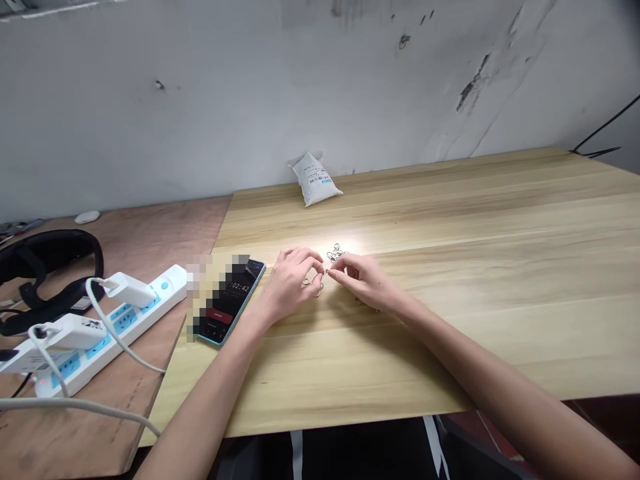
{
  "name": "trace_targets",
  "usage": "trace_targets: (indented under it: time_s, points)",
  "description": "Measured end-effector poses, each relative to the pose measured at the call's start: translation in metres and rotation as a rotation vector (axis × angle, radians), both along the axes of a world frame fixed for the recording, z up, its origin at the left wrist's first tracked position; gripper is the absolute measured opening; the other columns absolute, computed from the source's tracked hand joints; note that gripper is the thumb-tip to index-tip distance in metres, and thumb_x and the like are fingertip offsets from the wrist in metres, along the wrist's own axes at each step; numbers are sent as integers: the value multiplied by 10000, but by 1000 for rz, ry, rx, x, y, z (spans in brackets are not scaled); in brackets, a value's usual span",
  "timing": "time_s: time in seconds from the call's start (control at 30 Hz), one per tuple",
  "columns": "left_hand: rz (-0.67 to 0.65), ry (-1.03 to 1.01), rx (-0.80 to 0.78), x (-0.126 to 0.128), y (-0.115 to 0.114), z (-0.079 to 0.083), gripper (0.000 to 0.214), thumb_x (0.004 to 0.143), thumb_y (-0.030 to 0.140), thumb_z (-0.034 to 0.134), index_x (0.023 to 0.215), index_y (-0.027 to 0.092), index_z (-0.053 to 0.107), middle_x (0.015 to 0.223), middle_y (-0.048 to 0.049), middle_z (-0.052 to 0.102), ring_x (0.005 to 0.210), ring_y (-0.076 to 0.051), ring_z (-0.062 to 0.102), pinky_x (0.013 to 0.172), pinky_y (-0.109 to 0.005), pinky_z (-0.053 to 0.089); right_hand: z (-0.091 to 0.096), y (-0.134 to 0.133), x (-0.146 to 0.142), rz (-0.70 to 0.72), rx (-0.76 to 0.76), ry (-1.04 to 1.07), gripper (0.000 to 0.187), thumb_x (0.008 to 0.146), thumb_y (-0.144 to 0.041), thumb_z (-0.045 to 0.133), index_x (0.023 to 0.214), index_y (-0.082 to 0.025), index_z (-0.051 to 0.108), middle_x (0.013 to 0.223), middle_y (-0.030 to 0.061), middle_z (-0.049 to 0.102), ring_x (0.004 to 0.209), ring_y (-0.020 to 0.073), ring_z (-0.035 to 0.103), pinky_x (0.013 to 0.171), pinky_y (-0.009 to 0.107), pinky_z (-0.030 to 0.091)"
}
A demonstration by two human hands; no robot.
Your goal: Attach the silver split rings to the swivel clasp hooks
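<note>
My left hand point(293, 283) and my right hand point(361, 280) meet at the middle of a light wooden table point(450, 267), fingertips almost touching. Both are curled in a pinch on small metal rings point(316, 285); a ring shows under my left fingers. A little heap of similar metal rings point(335, 253) lies on the table just beyond the fingertips. The exact piece in each pinch is too small to name more closely.
A phone point(231, 301) with a running timer lies left of my left hand. Farther left a white power strip point(100, 327) with chargers and cables, and a black headset point(45, 273), rest on a brown board. A small white bag point(314, 179) stands against the wall.
</note>
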State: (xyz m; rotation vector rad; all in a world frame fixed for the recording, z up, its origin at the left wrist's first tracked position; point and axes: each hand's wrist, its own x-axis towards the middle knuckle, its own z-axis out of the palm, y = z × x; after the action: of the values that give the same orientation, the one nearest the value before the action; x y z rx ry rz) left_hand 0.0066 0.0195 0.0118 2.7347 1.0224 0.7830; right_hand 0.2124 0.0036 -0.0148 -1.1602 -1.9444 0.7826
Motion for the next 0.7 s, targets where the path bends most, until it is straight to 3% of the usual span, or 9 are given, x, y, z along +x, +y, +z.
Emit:
trace_targets:
  time_s: [0.17,0.3,0.43,0.57,0.7]
  points:
    - [46,53,-49,-2,2,-2,68,914,192,526,883,195,587,1059,-46,669,1016,-212,608,943,-393,365,0,-3,-3,-75,270,0,239,923,-370,593,773,-193,650,670,6,618,559,108,472,563,250,368]
    - [49,88,-69,-4,4,-6,76,908,203,535,854,197,587,1039,-44,666,1018,-219,599,947,-406,366,4,-7,-7,-71,379,-53,273,950,-360,550,748,-198,635,683,32,622,595,131,514,590,274,401]
    - [50,64,-22,-4,4,-6,60,899,198,556,860,200,603,1064,-48,669,1024,-217,593,955,-408,370,4,-6,-7,-78,371,-106,205,955,-336,538,862,-201,661,809,61,648,737,167,577,626,283,433]
    - [10,41,59,-4,3,-5,65,865,204,614,814,224,648,1075,-31,685,1032,-223,581,966,-420,372,5,-3,-1,15,295,-74,224,946,-336,553,1113,-221,648,1042,98,637,973,223,589,811,355,487]
    - [3,20,115,-5,3,-2,82,833,198,654,780,250,688,1110,-24,685,1053,-237,560,969,-433,385,7,-2,3,100,201,-17,257,999,-294,426,1124,-241,645,1112,95,623,1075,239,565,939,437,463]
